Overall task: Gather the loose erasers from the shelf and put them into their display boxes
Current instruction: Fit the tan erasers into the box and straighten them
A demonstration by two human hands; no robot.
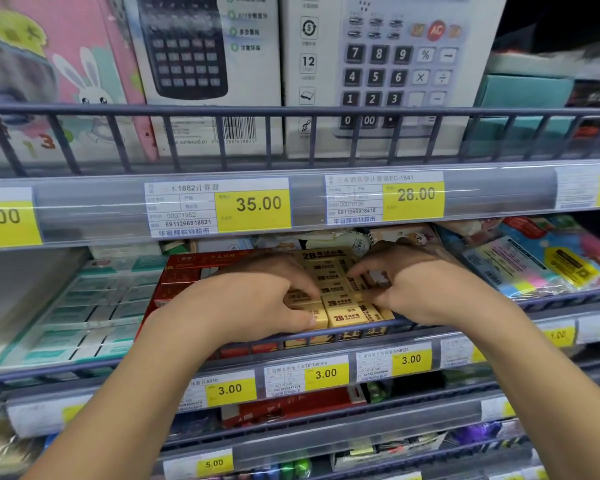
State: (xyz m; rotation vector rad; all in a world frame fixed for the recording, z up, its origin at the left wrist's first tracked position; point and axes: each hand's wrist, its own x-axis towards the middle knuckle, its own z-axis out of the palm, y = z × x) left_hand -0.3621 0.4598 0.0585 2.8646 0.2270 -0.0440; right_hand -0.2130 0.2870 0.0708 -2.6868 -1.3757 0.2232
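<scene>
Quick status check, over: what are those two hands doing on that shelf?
Left hand and right hand both curled on the yellow 2B erasers. Erasers packed in rows behind the front rail. Nothing blocking.

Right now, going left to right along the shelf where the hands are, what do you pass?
Teal and white boxes → red display box → left hand → yellow 2B erasers → right hand → colourful packets.

On the upper shelf we see a pink rabbit box (66, 64), a black calculator box (201, 64) and a white calculator box (395, 64) behind a grey rail (291, 110). Below them we read yellow price tags, 35.00 (253, 207) and 28.00 (413, 199). At right we find bright sticky-note packs (541, 261); at left, teal-and-white packets (84, 313).
</scene>
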